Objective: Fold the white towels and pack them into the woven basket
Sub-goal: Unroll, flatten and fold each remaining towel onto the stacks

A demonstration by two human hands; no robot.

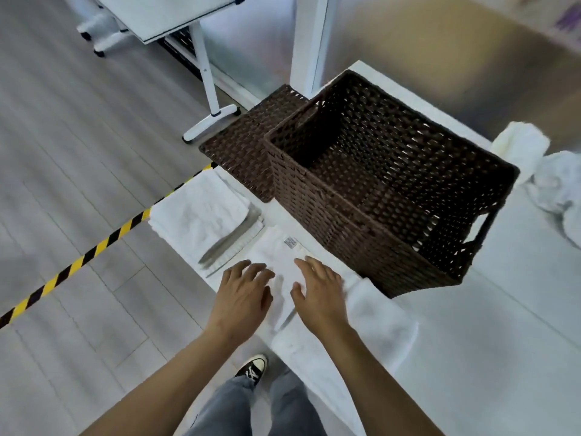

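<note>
1. Your left hand (243, 294) lies palm down on the white towel (283, 272) spread at the near edge of the tabletop (503, 341), its fingers (248, 267) straight and slightly spread, gripping nothing.
2. Your right hand (317, 294) lies flat on the same towel just to the right of the left one, fingers likewise extended and a little apart, with a narrow strip of cloth showing between the two hands.
3. That towel carries a small label (290, 242) on its far part, and its right end reaches the near corner of the woven basket (377, 190); whether it touches the basket you cannot tell.
4. The woven basket is dark brown, open at the top, and stands on the tabletop just beyond your hands; no towel is visible inside it.
5. A flat woven lid (248, 146) of the same brown weave lies at the basket's left side, partly behind it.
6. A stack of folded white towels (201, 215) sits to the left of your hands at the tabletop's left edge, near the lid.
7. Crumpled white towels (553, 180) lie far right on the tabletop, beyond the basket.
8. On the floor at left runs a yellow-and-black tape strip (94, 250), and your black sneaker (253, 368) shows below the tabletop edge.
</note>
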